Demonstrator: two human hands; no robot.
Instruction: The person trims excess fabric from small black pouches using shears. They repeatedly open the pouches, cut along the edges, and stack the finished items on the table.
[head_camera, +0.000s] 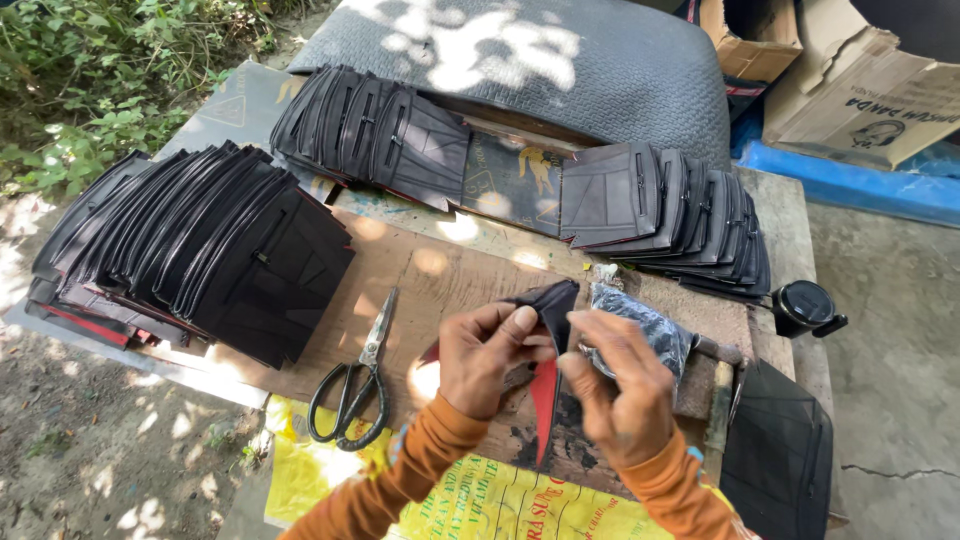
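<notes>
Stacks of black stitched panels ring the table (440, 270) like fanned decks: a big pile (195, 250) at nine o'clock, a second row (370, 130) at eleven, a third (670, 210) at one. Overlapped this way, each piece shows an edge and, I judge, can be lifted off singly. A wooden board (400, 290) covers the middle of the table as a work surface. Scissors (355, 385) lie shut on it at about seven o'clock of the hands, handles toward the person.

Both hands meet over the board's centre on one black piece with a red lining (547, 385). The left hand (490, 355) is curled, thumb pressed against fingers, pinching the piece's upper fold. The right hand (620, 385) is bent likewise, fingertips nipping the same piece from the other side, so it hangs pulled upright between them, its red strip pointing down toward six o'clock.

A crumpled dark plastic bag (645, 325) lies just beyond the right hand at one o'clock. A small round black container (805, 305) sits at three o'clock, near the table's edge.
</notes>
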